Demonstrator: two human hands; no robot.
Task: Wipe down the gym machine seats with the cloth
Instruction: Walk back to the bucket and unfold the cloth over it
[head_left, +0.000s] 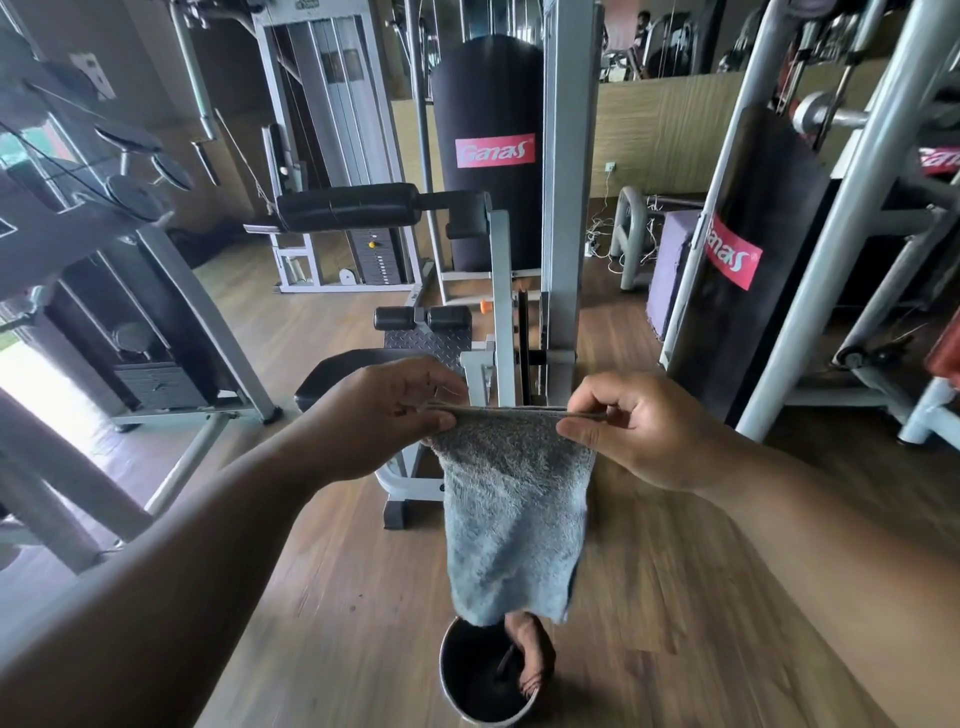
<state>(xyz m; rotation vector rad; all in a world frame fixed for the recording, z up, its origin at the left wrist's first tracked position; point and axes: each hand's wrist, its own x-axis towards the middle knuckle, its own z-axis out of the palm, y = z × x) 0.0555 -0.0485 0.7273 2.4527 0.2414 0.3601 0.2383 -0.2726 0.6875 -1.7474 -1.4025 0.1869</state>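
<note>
Both hands are pinching the top edge of the cloth (511, 509), the left hand (384, 421) at its left corner and the right hand (639, 431) at its right corner, thumbs and fingers curled onto the hem so the grey terry is hanging flat in the centre of the frame. Its lower edge is dangling just above a metal bucket (485, 675) standing on the wooden floor (727, 597) at the bottom centre, with a bare foot (532, 649) showing beside it.

The step in hand looks like spreading or folding the cloth before wiping. Doing it well probably means folding it into a flat pad that fits one palm, keeping the corners from trailing, and letting any drips fall into the bucket.

The black seat (353, 374) of the nearest machine is sitting just above the left hand, partly hidden by it, with foam rollers (423, 318) and a steel upright (501, 306) close behind. The seat's front edge is facing the person, so wiping can start there. Open floor is lying to the lower right; frames of other machines are crowding the left and right sides.
</note>
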